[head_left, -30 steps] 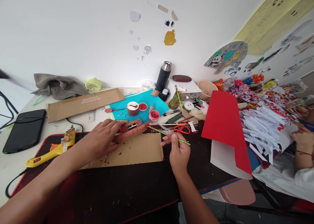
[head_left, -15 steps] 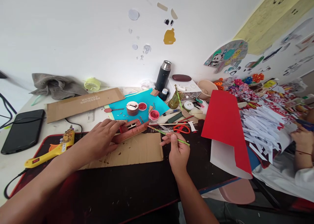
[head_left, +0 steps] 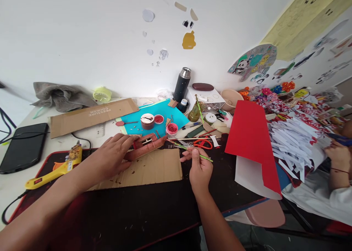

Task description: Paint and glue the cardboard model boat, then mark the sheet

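Observation:
My left hand (head_left: 111, 157) grips the left end of a reddish-brown painted, box-like piece (head_left: 150, 147) that has a slot-like opening. Its fingers lie over the top, with the thumb below. The piece sits tilted above a flat cardboard sheet (head_left: 162, 166). In my right hand (head_left: 200, 170) is a thin paintbrush with a green handle (head_left: 205, 157), pinched between thumb and fingers. The bristle end points left, close to the right end of the piece; whether it touches I cannot tell. Just behind stands a small tub of red paint (head_left: 172, 129).
Orange-handled scissors (head_left: 203, 144) lie beyond my right hand. A yellow glue gun (head_left: 55, 173) and a phone (head_left: 23, 148) are at left. Red card (head_left: 247, 130) stands curved at right. A black flask (head_left: 182, 84) is at the back. Another person's hand (head_left: 337, 155) is far right.
The brush tip has shifted slightly to the right along the end of the piece. The view has moved a little; both hands keep their hold.

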`<state>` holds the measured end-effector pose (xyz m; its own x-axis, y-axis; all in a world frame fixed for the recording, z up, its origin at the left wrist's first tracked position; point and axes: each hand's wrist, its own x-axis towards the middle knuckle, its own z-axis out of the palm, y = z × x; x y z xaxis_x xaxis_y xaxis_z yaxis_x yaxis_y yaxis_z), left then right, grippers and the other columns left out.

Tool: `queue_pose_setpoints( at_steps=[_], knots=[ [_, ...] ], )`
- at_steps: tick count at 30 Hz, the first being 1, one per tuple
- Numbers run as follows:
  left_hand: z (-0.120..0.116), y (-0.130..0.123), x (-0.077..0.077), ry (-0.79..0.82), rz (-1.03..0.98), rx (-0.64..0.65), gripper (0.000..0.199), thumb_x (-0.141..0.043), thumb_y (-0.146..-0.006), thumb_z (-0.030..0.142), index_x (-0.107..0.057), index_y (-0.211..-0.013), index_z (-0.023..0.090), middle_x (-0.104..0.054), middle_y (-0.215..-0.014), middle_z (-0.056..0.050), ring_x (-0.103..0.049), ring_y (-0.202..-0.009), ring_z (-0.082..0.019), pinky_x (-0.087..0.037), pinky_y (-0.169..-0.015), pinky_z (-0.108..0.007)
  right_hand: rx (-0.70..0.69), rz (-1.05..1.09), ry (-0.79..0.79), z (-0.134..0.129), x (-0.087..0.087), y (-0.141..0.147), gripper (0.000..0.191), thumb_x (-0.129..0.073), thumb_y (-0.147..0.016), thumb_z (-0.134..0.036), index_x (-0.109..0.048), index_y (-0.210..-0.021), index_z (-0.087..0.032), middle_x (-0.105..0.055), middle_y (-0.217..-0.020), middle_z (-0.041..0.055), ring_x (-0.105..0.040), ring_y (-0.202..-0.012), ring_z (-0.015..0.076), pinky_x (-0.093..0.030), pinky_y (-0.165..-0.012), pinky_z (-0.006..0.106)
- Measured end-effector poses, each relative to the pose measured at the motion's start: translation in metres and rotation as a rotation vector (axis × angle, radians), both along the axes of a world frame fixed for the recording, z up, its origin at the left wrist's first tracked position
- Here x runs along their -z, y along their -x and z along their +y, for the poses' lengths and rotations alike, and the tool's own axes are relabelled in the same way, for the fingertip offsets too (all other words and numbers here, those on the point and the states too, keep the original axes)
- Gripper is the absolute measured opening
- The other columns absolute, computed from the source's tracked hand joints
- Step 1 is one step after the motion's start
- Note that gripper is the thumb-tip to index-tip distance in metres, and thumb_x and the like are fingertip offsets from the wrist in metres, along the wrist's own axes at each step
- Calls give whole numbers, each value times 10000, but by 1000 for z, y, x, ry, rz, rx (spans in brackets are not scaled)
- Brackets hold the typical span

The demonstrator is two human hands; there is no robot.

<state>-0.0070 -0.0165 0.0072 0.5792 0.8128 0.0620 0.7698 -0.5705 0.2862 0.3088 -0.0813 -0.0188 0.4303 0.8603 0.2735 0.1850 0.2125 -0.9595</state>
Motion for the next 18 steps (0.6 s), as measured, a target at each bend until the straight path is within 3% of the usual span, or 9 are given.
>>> queue_pose_setpoints(
  at_steps=[18],
  knots=[
    [0,-1,-3,6,9,-2,639,-652,-889,300,-558,-1519,248,-712,-1456,-133,-659,-1326,-366,-540,-1110,-494,19,-3,41,3,3,-3,473,-623,-1085,-628,-768,-955,-197,-822,-773,46,-798,-567,218,-632,-603,329]
  ],
)
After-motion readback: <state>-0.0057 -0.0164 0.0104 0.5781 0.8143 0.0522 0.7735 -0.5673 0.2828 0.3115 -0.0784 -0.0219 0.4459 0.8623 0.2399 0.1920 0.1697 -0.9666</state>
